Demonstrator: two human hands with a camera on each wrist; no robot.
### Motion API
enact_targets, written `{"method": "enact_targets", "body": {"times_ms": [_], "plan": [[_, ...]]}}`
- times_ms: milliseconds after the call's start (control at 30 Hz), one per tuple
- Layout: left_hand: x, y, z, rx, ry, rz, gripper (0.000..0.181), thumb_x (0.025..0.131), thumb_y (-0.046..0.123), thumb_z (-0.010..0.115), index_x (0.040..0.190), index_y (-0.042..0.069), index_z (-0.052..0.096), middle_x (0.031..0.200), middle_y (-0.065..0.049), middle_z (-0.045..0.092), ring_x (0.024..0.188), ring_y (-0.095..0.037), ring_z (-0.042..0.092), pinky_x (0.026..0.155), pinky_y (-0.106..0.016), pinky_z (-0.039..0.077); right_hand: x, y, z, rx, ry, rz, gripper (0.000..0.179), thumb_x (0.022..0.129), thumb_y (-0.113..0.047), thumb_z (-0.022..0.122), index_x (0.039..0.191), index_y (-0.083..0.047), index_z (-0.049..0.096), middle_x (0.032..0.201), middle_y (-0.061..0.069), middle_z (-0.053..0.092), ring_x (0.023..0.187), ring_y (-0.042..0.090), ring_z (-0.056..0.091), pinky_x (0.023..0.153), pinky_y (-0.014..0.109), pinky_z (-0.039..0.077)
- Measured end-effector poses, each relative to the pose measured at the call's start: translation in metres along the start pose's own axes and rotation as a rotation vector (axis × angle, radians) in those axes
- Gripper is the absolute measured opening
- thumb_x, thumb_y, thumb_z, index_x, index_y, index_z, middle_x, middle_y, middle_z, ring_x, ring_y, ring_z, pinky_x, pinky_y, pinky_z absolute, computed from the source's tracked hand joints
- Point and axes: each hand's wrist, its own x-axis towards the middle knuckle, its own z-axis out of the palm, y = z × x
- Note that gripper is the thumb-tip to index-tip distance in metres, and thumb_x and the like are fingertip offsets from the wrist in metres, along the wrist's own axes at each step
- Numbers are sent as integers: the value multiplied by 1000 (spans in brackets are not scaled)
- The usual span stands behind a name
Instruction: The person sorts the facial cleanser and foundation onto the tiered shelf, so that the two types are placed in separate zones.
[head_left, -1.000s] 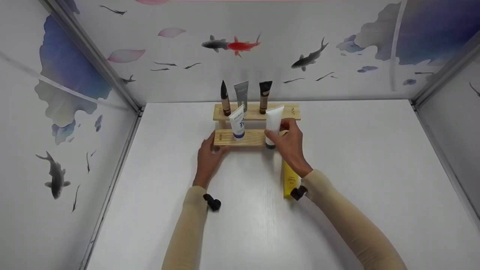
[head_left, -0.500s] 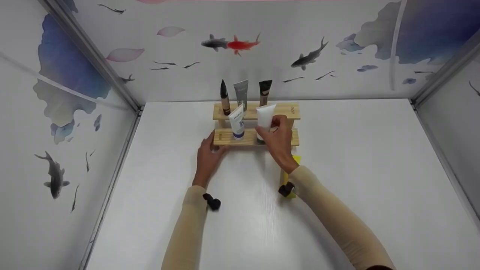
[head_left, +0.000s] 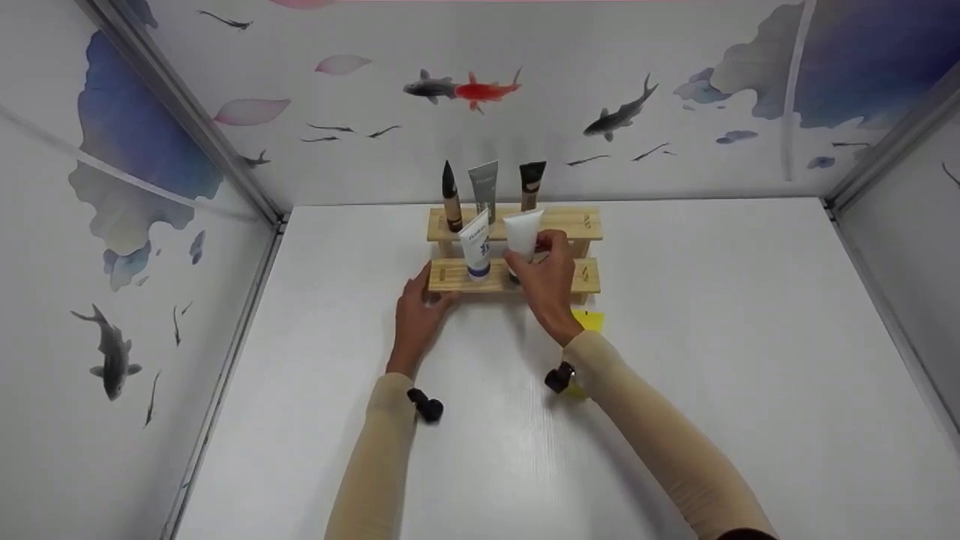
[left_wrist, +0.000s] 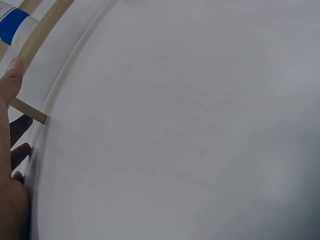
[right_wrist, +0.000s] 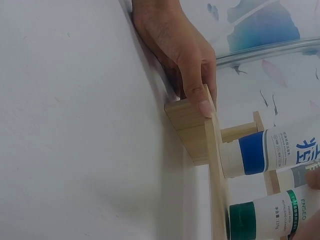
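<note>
A two-tier wooden display rack stands near the back wall. My left hand grips the left end of its lower shelf, thumb at the front edge and fingers behind the leg, as the left wrist view shows. My right hand holds a white squeeze tube upright between thumb and fingers over the lower shelf. The tube's green cap points down, right at the board in the right wrist view. To its left stands a white tube with a blue band on the same shelf.
On the upper shelf stand a brown tube with a pointed black top, a grey tube and a black-and-brown tube. A yellow item lies on the white table, partly under my right forearm. Printed walls enclose the table.
My right hand has carried the white tube leftward, from the lower shelf's right part towards its middle, beside the blue-banded tube. My left hand has stayed on the rack.
</note>
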Motion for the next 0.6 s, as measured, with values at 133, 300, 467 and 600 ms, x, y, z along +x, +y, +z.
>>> {"method": "enact_targets", "body": {"times_ms": [133, 300, 467, 600], "plan": [[0, -1, 0, -6, 7, 21, 87, 102, 49, 79, 172, 13, 40, 168, -8, 52, 159, -27, 43, 138, -36, 12, -1, 2, 2, 4, 5, -15, 51, 94, -17, 88, 130, -3, 55, 128, 13, 65, 117, 25, 61, 102, 43, 55], [0, -1, 1, 10, 7, 25, 91, 101, 51, 80, 172, 12, 39, 169, -9, 51, 160, -27, 41, 138, -37, 13, -2, 5, 3, 10, 2, -45, 51, 94, -18, 90, 129, -2, 56, 124, 13, 64, 114, 25, 60, 97, 41, 55], [1, -2, 0, 19, 1, 23, 92, 101, 53, 80, 172, 13, 38, 169, -9, 51, 160, -28, 42, 138, -39, 14, -3, 5, 2, 18, -5, -51, 52, 94, -20, 90, 129, -2, 56, 124, 13, 64, 113, 25, 60, 96, 40, 54], [2, -3, 0, 18, 0, 30, 94, 100, 56, 79, 172, 12, 38, 167, -9, 53, 157, -28, 45, 138, -38, 13, -4, 6, 0, 33, -13, -48, 52, 94, -20, 90, 130, -4, 56, 125, 12, 64, 113, 24, 60, 95, 40, 55]]}}
